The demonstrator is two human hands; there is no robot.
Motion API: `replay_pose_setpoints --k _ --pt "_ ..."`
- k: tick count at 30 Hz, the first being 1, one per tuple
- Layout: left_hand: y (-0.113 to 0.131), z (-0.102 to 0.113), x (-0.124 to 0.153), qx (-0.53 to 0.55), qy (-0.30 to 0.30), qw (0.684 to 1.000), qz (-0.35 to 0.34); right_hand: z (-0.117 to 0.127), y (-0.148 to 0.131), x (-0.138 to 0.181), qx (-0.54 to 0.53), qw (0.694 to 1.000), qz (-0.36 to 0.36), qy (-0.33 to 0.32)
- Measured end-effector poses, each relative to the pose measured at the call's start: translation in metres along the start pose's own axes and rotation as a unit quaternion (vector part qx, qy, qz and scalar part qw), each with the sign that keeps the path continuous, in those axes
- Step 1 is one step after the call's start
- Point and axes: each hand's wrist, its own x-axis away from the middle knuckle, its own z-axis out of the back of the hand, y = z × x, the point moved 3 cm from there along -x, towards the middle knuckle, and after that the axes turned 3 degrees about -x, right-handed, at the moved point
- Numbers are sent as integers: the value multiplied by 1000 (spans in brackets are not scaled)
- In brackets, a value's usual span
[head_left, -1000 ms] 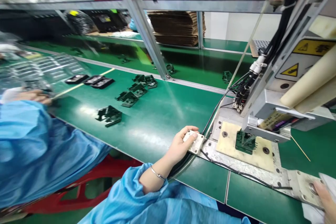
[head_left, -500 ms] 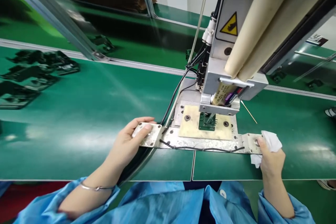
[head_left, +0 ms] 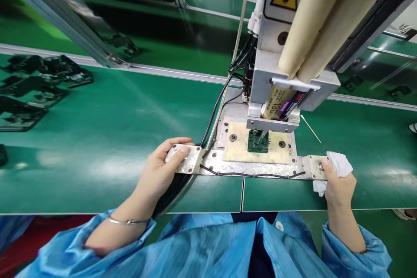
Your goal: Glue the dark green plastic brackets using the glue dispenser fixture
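Observation:
My left hand (head_left: 159, 167) is wrapped round the metal block (head_left: 190, 159) at the left end of the machine's base bar, thumb on top. At the other end, my right hand (head_left: 340, 184) grips the right button block (head_left: 314, 167), its thumb on the round button. A crumpled white cloth (head_left: 340, 165) is tucked in that same hand. Between them, a small dark green part (head_left: 252, 147) sits in the cream fixture plate (head_left: 234, 152). Above it stands the dispensing head, holding a labelled glue cartridge (head_left: 276, 103); its clear nozzle (head_left: 263, 136) reaches down to the part.
Several dark plastic parts (head_left: 35, 91) lie at the left of the green bench (head_left: 140, 108). A cotton swab (head_left: 311, 129) rests right of the fixture. Black cables (head_left: 211, 128) run down beside the machine's left. A metal-framed divider (head_left: 156, 71) stands behind.
The whole view has shifted slightly, so the bench and machine sit a little higher in the picture. Both hands keep their hold on the end blocks.

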Motion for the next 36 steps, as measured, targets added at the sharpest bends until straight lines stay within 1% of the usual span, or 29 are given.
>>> replay_pose_setpoints --k 4,9,16,22,36 --pt "-1 0 -1 16 -7 1000 -2 0 1 0 0 1000 5 -6" --pt "-2 0 -1 14 -6 1000 -4 0 1 -1 -6 1000 9 2" --pt "-2 -1 -2 22 -8 1000 7 0 -1 0 -6 1000 13 -6" --pt "0 0 -2 14 -4 1000 3 -1 -2 1 -3 1000 7 2" --pt "-3 0 -1 3 -1 1000 -9 -1 -3 1 -21 1000 4 -1"
